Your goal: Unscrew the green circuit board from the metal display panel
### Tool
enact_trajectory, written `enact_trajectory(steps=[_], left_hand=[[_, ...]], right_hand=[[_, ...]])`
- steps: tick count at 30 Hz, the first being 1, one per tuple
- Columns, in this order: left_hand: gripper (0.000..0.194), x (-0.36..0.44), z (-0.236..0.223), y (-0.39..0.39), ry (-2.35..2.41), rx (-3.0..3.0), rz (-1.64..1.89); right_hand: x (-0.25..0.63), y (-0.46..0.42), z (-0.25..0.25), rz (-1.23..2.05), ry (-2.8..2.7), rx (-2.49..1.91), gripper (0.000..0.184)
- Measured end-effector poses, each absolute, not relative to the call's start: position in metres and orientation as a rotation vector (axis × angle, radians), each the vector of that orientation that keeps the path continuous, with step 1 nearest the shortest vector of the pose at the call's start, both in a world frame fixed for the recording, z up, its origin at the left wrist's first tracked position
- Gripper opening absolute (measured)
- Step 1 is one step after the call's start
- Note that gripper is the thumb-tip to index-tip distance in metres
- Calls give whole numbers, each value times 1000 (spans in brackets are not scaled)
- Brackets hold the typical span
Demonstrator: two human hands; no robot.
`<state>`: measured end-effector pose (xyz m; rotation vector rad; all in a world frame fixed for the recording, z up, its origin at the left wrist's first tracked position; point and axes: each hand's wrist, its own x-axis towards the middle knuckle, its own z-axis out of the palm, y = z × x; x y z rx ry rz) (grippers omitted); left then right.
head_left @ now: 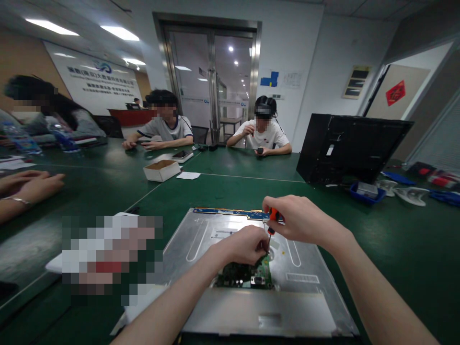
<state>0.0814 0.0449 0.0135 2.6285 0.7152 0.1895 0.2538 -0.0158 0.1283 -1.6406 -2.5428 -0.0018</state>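
Observation:
In the head view, my right hand (300, 219) grips a screwdriver (273, 216) with an orange and black handle, its shaft slanting downward. My left hand (242, 245) is closed, its fingertips pinched beside the screwdriver's tip; what they hold, if anything, is hidden. Beneath both hands lies a silver metal display panel (312, 261). A green circuit board (265, 275) with a connector sits at the panel's middle, partly covered by my left hand and forearm. Along the panel's far edge runs a narrow blue circuit strip (219, 211).
A black monitor casing (345, 151) stands at the right, near a blue tray (366, 192) of parts. An open white box (161, 171) lies further back on the green table (223, 191). Other people sit across and at the left; one person's hands (36, 187) rest nearby.

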Motion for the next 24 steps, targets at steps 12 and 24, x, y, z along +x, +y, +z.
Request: enact_trajectory(steps=[12, 24], left_hand=[[17, 82, 16, 42, 738, 2642, 191], [16, 82, 17, 41, 772, 2643, 147]], right_hand=[[257, -14, 127, -30, -2556, -1620, 15], [255, -13, 127, -38, -2547, -1643, 15]])
